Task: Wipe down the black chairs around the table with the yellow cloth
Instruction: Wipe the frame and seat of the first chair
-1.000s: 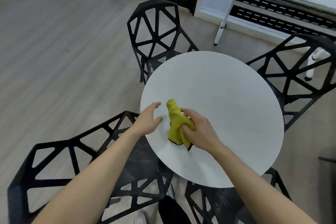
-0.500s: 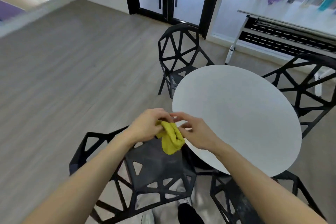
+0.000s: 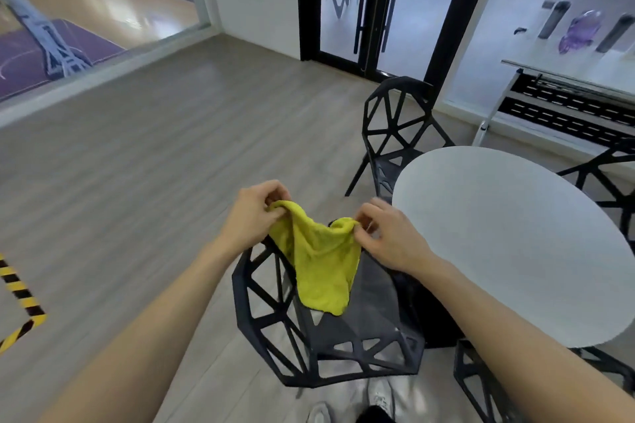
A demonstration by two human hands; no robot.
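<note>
Left hand (image 3: pixel 252 216): fingers curled tight, thumb and fingertips pinching one top corner of the cloth (image 3: pixel 319 264). Right hand (image 3: pixel 390 239): thumb and forefinger pinch the other top corner, remaining fingers bent loosely above it. Cloth is yellow, stretched slack between the two hands with a dip in the top edge, and hangs down in folds; lower edge ends in the air above the seat of the near chair (image 3: pixel 330 330), whether it touches the seat cannot be told. Near chair is black, open triangular lattice, its back toward the camera's left, its seat next to the near-left edge of the table (image 3: pixel 515 244). Table is round, white top. Far chair (image 3: pixel 398 134), same black lattice, stands at the table's far-left edge with its seat partly under the top. Right chair (image 3: pixel 608 178) shows as a lattice back past the table's far-right edge. A fourth chair (image 3: pixel 481 385) sits at the table's near edge, only partly in view. No containers in sight. Beyond: black-framed glass doors (image 3: pixel 360 3), a white rack (image 3: pixel 563 106) with black slotted panels, yellow-black floor tape (image 3: pixel 20 299) at left. Wall signs at top right are too blurred to read. Shoes (image 3: pixel 378 402) visible at bottom edge.
</note>
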